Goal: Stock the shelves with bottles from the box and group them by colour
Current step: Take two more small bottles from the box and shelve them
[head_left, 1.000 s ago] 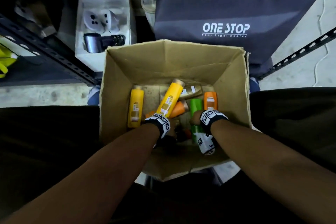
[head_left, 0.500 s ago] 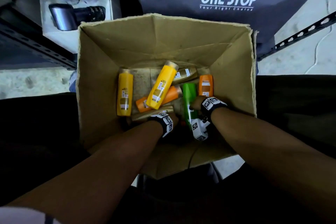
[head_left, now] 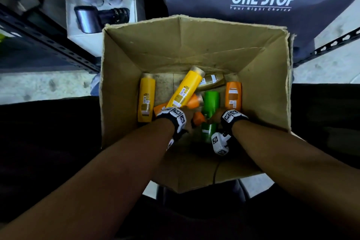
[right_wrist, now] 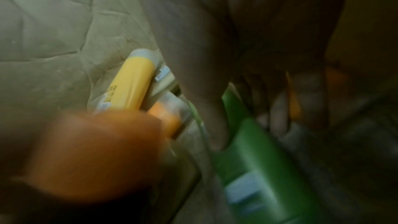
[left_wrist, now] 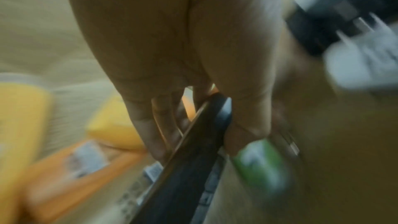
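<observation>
An open cardboard box (head_left: 288, 84) holds several bottles lying down: two yellow bottles (head_left: 146, 101) (head_left: 186, 88), an orange bottle (head_left: 233, 95), another orange bottle (head_left: 192, 101) under the tilted yellow one, and an olive bottle (head_left: 211, 81). Both my hands are inside the box. My left hand (head_left: 188, 121) (left_wrist: 198, 142) pinches a dark bottle (left_wrist: 189, 168) between fingers and thumb; an orange end (head_left: 198, 118) shows beside it. My right hand (head_left: 215, 116) (right_wrist: 258, 122) grips the green bottle (head_left: 210, 107) (right_wrist: 254, 156), thumb on one side, fingers on the other.
A dark slotted shelf rail (head_left: 48, 41) runs at the left and another rail (head_left: 331, 43) at the right. Behind the box stand a white carton (head_left: 101, 31) printed with controllers and a dark bag (head_left: 263, 25) printed ONE STOP. Pale concrete floor (head_left: 39, 85) lies around.
My left hand has moved up over the foot of the tilted yellow bottle, and an orange end now shows beside it. My right hand stays on the green bottle. The head view has shifted.
</observation>
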`<state>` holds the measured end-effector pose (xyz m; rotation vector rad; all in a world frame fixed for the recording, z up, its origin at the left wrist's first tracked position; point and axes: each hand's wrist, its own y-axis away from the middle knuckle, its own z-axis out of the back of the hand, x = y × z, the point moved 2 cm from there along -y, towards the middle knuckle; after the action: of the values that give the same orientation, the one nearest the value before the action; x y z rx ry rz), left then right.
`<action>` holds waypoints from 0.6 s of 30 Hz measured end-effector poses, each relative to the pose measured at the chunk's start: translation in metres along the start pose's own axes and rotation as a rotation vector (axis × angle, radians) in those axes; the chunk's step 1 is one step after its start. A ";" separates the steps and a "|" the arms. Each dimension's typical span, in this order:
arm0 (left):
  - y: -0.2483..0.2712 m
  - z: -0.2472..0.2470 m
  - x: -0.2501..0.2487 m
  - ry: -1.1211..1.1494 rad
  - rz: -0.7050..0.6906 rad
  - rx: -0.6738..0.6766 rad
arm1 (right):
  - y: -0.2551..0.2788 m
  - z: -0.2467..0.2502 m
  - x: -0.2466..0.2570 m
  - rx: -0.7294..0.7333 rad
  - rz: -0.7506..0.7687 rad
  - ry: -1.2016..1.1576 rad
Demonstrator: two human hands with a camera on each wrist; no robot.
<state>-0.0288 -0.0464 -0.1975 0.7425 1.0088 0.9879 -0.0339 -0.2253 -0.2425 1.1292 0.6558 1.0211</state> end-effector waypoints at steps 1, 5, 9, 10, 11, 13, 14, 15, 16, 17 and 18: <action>0.004 0.007 0.004 0.024 0.017 -0.004 | 0.002 -0.002 0.001 0.026 -0.009 -0.018; 0.015 0.014 0.021 0.053 0.067 -0.129 | 0.008 -0.004 0.007 0.049 0.014 -0.097; 0.021 0.015 0.025 0.162 0.105 -0.075 | 0.022 0.006 0.002 0.010 0.031 -0.084; 0.024 0.016 0.026 0.184 0.114 -0.082 | 0.025 0.009 0.001 -0.011 0.043 -0.090; 0.024 0.017 0.028 0.203 0.113 -0.084 | 0.028 0.013 0.000 -0.030 0.054 -0.120; 0.026 0.019 0.033 0.204 0.121 -0.074 | 0.032 0.025 0.001 -0.087 0.097 -0.151; 0.030 0.019 0.034 0.213 0.122 -0.078 | 0.037 0.031 0.001 -0.107 0.103 -0.117; 0.029 0.019 0.037 0.228 0.114 -0.092 | 0.043 0.038 0.001 -0.120 0.086 -0.077; 0.030 0.020 0.039 0.240 0.106 -0.109 | 0.047 0.046 0.001 -0.137 0.078 -0.032; 0.030 0.020 0.042 0.248 0.104 -0.117 | 0.053 0.055 0.004 -0.171 0.081 -0.010; 0.032 0.020 0.043 0.255 0.105 -0.125 | 0.058 0.062 0.007 -0.230 0.097 0.001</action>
<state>-0.0123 0.0047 -0.1769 0.5793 1.1247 1.2480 0.0033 -0.2402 -0.1666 0.9657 0.4745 1.1490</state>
